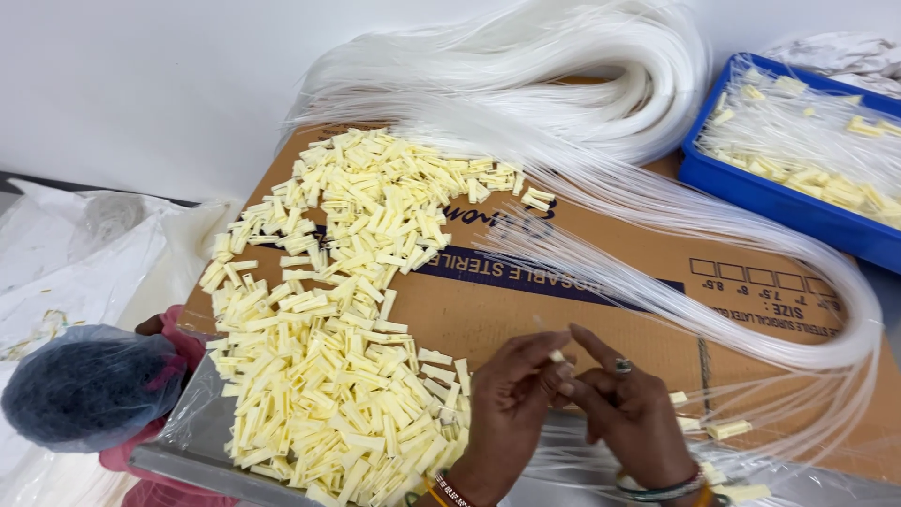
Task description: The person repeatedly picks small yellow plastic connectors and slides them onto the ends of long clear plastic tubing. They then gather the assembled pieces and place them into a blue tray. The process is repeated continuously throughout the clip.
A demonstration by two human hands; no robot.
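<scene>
Nearest, left hand (508, 399): bottom centre of frame, fingers pinched on a small cream clip (557, 356).
Right hand (631, 406): just beside the left, fingertips touching it, closed on the same clip and a thin clear tube; exact grip unclear.
Clip pile (338, 329): cream pieces heaped left of the hands on a cardboard box (526, 300).
Tube bundle (601, 103): clear strands looping from upper centre to lower right.
Blue tray (751, 192): upper right, holding tubes with clips.
Far left: person in a blue hair net (89, 385).
</scene>
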